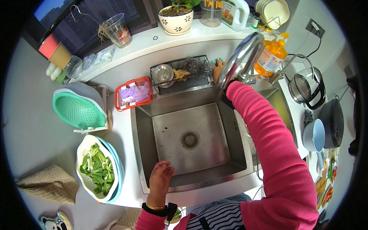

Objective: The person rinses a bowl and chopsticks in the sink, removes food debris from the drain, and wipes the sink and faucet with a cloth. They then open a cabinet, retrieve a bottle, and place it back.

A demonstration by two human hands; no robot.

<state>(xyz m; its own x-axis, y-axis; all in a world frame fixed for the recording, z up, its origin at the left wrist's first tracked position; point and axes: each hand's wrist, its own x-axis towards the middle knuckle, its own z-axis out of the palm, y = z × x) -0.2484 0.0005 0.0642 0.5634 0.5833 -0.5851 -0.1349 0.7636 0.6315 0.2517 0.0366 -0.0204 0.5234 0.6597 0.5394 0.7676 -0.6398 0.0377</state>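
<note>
My left hand (pixel 161 175) hangs over the front left rim of a stainless steel sink (pixel 191 120), holding nothing, its fingers loosely curled. My right hand (pixel 218 71) reaches past the chrome faucet (pixel 240 54) to the sink's back right corner. Its fingertips touch a blue and white cloth or sponge (pixel 217 61), mostly hidden by the hand; whether they grip it I cannot tell. Next to that hand a black wire rack (pixel 184 86) holds steel wool (pixel 195 65), a small metal bowl (pixel 163 74) and a tan scrubber. A few dark scraps lie in the basin near the drain (pixel 190 140).
A white colander of leafy greens (pixel 97 169) stands left of the sink, below a green strainer (pixel 79 110). A red basket (pixel 133 93) sits at the back left. Right of the faucet are an orange soap bottle (pixel 270 59), a glass lid (pixel 307 86) and a blue ladle (pixel 314 135).
</note>
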